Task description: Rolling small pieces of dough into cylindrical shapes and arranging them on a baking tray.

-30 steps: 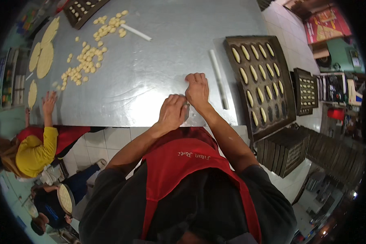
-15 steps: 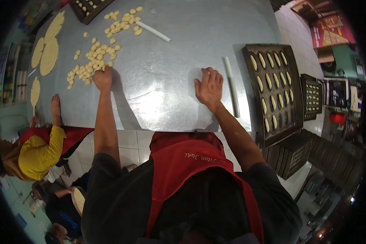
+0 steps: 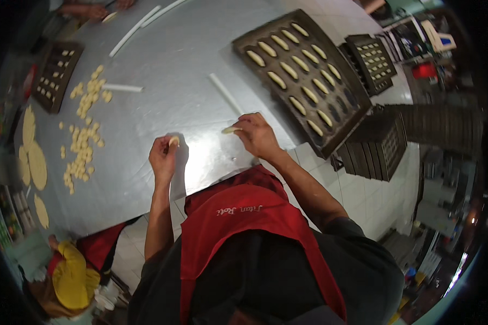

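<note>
Pinched in the fingers of my left hand (image 3: 161, 158) is a small pale dough ball (image 3: 174, 141), held just over the metal table. My right hand (image 3: 258, 136) grips a flattened, elongated dough piece (image 3: 231, 130) by one end, near the foot of a pale rolling pin (image 3: 225, 92) lying on the table. Beyond that hand sits a dark baking tray (image 3: 335, 111) with rows of slots, most of them holding a long dough piece. To the left of my left hand, many loose dough balls (image 3: 83, 150) lie in a scattered heap.
More white rods (image 3: 130, 35) lie at the far side, and a short one (image 3: 123, 88) beside the dough. Flat dough sheets (image 3: 37, 165) rest at the left edge, near a second tray (image 3: 65, 76). Stacked trays (image 3: 382, 149) stand at right. Co-workers are at left and far left.
The view has swung right toward the tray. My left hand has left the heap with a dough ball. My right hand, open on the table before, now holds a dough piece.
</note>
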`<state>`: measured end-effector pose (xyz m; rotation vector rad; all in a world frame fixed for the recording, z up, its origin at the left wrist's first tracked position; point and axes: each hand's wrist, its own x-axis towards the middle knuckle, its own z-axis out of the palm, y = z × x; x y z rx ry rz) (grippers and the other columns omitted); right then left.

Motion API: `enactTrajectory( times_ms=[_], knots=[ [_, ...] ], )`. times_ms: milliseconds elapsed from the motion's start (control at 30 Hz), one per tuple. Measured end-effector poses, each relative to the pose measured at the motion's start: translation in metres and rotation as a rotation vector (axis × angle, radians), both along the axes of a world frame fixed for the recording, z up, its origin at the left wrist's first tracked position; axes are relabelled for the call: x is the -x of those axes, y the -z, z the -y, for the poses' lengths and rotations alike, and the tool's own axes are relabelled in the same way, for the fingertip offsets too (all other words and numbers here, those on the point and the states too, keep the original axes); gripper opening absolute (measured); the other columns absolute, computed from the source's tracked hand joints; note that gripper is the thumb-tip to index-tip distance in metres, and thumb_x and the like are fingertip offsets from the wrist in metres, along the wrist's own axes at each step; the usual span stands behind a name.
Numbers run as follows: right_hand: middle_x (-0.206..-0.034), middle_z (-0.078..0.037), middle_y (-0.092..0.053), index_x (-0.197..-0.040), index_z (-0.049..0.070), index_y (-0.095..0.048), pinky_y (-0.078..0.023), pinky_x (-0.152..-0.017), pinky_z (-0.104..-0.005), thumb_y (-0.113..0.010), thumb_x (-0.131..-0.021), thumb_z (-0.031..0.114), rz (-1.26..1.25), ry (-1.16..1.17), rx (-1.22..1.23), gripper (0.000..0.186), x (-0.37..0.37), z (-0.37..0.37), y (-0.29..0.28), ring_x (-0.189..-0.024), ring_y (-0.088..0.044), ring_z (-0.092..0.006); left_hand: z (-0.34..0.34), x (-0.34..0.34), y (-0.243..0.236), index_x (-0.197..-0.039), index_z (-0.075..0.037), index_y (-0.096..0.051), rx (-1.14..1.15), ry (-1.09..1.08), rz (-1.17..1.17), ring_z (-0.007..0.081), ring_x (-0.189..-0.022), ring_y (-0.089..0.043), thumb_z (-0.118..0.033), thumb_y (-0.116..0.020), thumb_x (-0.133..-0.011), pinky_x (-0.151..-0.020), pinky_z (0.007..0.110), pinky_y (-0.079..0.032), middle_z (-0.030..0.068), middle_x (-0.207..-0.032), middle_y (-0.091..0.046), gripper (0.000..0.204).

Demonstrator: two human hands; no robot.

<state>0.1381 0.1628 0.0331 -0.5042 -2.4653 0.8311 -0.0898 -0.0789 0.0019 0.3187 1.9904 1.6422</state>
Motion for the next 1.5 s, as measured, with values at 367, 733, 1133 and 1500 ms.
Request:
enactTrajectory(
  times_ms=[367,733,1133,1500],
  knots=[
    [-0.111,-0.014,-0.069,-0.129,0.002,-0.064,-0.059,-0.089,-0.0397,-0.072,-0.1,0.001,0.163,0.654,-0.124,0.03,-0.239,-0.203,0.001,-0.098,-0.069,-0.0308,-0.045,-0.037,0.016,-0.127,-0.002,-0.067,0.031,0.087,0.028,0.0143,-0.103,-0.071,0.0,-0.072,-0.104,-0.097,0.029,-0.056,0.0063,-0.113,-0.075,0.024],
    [-0.12,-0.022,-0.071,-0.132,0.0,-0.067,-0.054,-0.103,-0.0516,-0.081,-0.094,0.019,0.179,0.105,0.01,0.044,0.027,-0.057,0.019,-0.117,-0.065,-0.0438,-0.107,-0.092,0.001,-0.133,-0.005,-0.074,0.306,0.527,-1.03,0.0367,-0.116,-0.069,-0.01,-0.076,-0.095,-0.098,0.048,-0.057,0.0135,-0.134,-0.072,0.039],
    [-0.129,-0.014,-0.07,-0.136,0.003,-0.069,-0.047,-0.104,-0.051,-0.075,-0.098,0.02,0.067,-0.2,-0.119,0.042,0.046,-0.039,0.025,-0.122,-0.061,-0.0355,-0.124,-0.026,-0.005,-0.173,0.003,-0.029,0.618,0.369,-1.147,0.0461,-0.167,-0.023,-0.035,-0.059,-0.108,-0.136,0.058,-0.018,0.0291,-0.181,-0.022,0.082],
    [-0.118,-0.014,-0.072,-0.12,0.007,-0.075,-0.05,-0.099,-0.0502,-0.086,-0.082,0.008,0.153,0.118,0.079,0.04,0.003,-0.032,0.049,-0.112,-0.064,-0.0382,-0.048,-0.122,0.005,-0.162,0.007,-0.045,0.331,0.773,-1.036,0.0409,-0.155,-0.045,-0.024,-0.065,-0.105,-0.131,0.052,-0.033,0.0261,-0.165,-0.048,0.067]
  ],
)
